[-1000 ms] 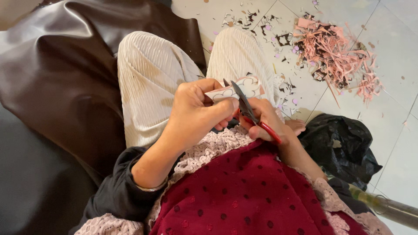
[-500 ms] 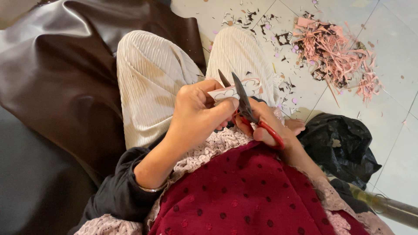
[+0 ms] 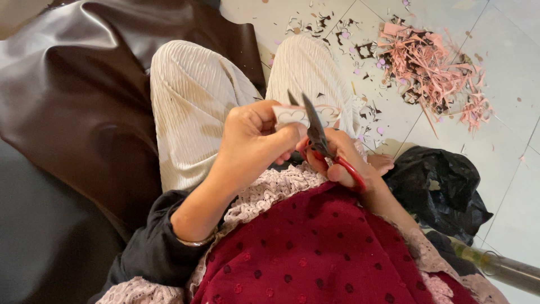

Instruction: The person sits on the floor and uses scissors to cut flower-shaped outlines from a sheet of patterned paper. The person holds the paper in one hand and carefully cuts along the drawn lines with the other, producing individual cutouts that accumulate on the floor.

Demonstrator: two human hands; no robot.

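Note:
My left hand (image 3: 256, 141) pinches a small white strip of paper (image 3: 298, 116) with curly outlines, held above my lap. My right hand (image 3: 337, 155) grips red-handled scissors (image 3: 318, 138); their dark blades stand slightly apart and point up across the paper strip. Both hands are close together over my cream ribbed trousers (image 3: 197, 107). My right hand's fingers are partly hidden behind the left hand and the handles.
A dark brown leather seat (image 3: 73, 95) lies to my left. On the tiled floor (image 3: 506, 73) lies a pile of pink paper shreds (image 3: 433, 67) and small dark cuttings (image 3: 332, 25). A black plastic bag (image 3: 439, 186) sits at my right, with a metal tube (image 3: 500, 267) below it.
The scissors have tilted more upright, their blades have parted, and they now cross the paper strip. Both hands stay in nearly the same place.

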